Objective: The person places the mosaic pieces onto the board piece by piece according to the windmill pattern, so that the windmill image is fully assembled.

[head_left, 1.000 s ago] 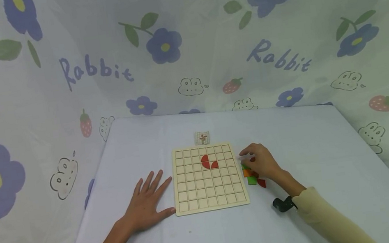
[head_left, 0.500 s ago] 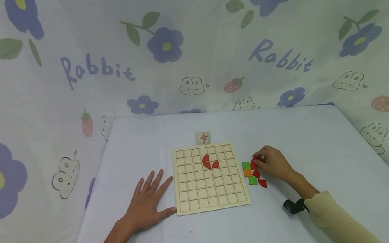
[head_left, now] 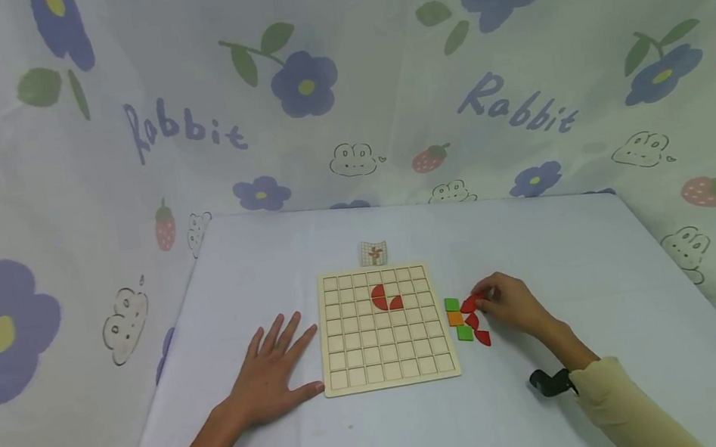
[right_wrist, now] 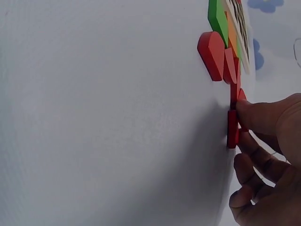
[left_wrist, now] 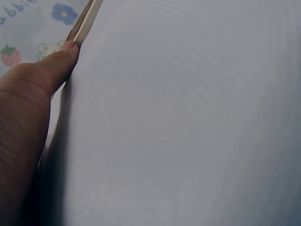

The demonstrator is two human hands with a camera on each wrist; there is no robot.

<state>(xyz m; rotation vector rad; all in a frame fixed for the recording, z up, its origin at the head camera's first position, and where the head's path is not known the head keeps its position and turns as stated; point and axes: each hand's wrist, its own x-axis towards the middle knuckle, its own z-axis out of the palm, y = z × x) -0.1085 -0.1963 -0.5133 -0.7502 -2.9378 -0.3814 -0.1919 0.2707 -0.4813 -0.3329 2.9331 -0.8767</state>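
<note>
My left hand point(head_left: 274, 384) lies flat and spread on the cloth, its thumb tip at the left edge of the wooden grid board point(head_left: 381, 384); the left wrist view has that thumb point(left_wrist: 56, 63) against the board's side. Red quarter-circle pieces point(head_left: 396, 303) sit in upper cells of the board. To the right of the board my right hand point(head_left: 512, 303) pinches a red piece point(right_wrist: 232, 129) between thumb and fingers, low at the cloth. Beside it lie more red pieces point(head_left: 482, 338), two green squares point(head_left: 465, 333) and an orange square point(head_left: 455, 318).
A small card with a pinwheel picture point(head_left: 374, 253) lies behind the board. White cloth covers the table point(head_left: 415, 437). A flowered curtain point(head_left: 384, 113) stands behind and at both sides. Each wrist wears a black camera point(head_left: 548, 383).
My right hand has moved right, away from the board's edge and the green and orange squares, to the red piece at the upper right of the group. The left hand stays in place.
</note>
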